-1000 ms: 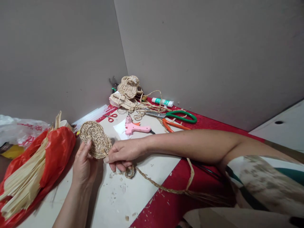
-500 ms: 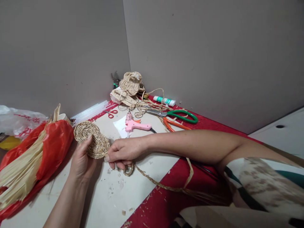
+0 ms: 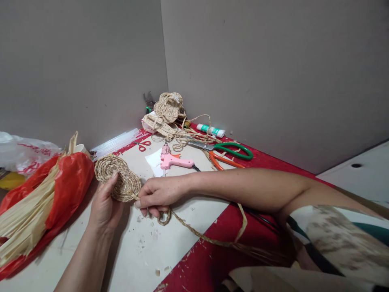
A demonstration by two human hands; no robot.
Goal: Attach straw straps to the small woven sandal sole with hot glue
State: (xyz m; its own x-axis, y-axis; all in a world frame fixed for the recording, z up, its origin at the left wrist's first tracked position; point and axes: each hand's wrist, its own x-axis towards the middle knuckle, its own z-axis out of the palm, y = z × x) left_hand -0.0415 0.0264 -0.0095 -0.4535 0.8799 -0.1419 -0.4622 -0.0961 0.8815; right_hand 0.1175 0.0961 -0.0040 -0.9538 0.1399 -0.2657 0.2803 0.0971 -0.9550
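My left hand (image 3: pixel 107 202) grips a coiled straw sole-shaped piece (image 3: pixel 117 176), with the thumb on its face and the fingers behind it. At the lower right edge of that piece, my right hand (image 3: pixel 156 196) pinches the braided straw cord (image 3: pixel 197 233) that comes off it. The cord makes a small loop under my right fingers, then runs right across the table toward my lap, where its loose strands spread out. Past my right forearm lies a pink glue gun (image 3: pixel 174 161) on a white sheet of paper.
Long-bladed scissors (image 3: pixel 234 149) with green and orange handles lie behind the glue gun, near small red scissors (image 3: pixel 142 146). Woven straw pieces (image 3: pixel 168 107) are heaped in the corner beside glue sticks (image 3: pixel 117 142). At left, a red plastic bag (image 3: pixel 74 174) holds dry straw. Grey walls close the back.
Almost nothing differs. Both hands keep their grip on the coiled piece and the cord, and the view has shifted very slightly.
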